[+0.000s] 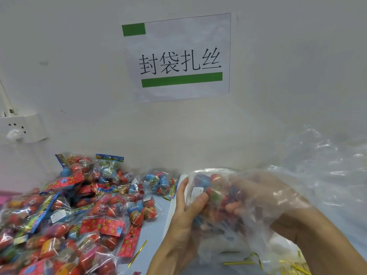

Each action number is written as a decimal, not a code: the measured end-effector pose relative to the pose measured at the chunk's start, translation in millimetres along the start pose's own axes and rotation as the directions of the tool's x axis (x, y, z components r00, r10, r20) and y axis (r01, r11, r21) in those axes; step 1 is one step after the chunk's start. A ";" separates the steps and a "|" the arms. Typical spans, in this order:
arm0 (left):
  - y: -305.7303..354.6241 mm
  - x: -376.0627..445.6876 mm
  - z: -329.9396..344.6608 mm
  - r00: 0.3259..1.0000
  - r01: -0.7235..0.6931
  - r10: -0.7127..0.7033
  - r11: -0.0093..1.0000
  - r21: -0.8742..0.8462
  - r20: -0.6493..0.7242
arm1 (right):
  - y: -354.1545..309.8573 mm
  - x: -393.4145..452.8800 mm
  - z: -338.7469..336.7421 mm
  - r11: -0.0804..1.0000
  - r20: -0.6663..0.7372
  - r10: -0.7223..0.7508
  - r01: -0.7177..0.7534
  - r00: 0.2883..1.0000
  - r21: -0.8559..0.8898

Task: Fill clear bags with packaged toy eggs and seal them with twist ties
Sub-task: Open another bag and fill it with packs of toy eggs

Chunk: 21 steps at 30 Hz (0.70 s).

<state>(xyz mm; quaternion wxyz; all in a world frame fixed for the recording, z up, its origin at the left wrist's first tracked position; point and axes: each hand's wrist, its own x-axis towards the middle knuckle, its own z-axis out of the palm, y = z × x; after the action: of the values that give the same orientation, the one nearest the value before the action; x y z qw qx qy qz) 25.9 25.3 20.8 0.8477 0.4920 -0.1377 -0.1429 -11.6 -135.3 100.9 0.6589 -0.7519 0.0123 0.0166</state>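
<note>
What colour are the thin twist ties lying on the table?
Shiny gold. The twist ties show best in the head view, near the bottom edge beside the egg packets.

left side's jammed with a pile of egg packs (65, 215); only open strip of table (156, 233) runs beside it, twist tie (138, 253) lying there.

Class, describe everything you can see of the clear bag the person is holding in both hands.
The clear bag is thin, crinkled, glossy transparent plastic, held up above the table near the wall. Packaged toy eggs in red, blue and green show through it, one with a white label. The left hand grips it from outside, thumb pressing the plastic. The right hand reaches inside, seen blurred through the film. Its loose upper part billows to the right. No twist tie closes it.
</note>
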 end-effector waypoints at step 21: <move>-12.1 10.2 -13.5 0.975 -0.168 0.147 0.979 -0.113 -0.169 | -8.8 -6.9 -10.5 0.659 -0.214 -0.126 -0.079 0.969 -0.748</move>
<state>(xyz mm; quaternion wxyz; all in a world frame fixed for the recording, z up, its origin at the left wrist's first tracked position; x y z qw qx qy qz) 39.0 26.4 4.7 0.8941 0.4345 -0.0988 -0.0438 -18.0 -144.6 111.3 0.2827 -0.9526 0.0762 -0.0822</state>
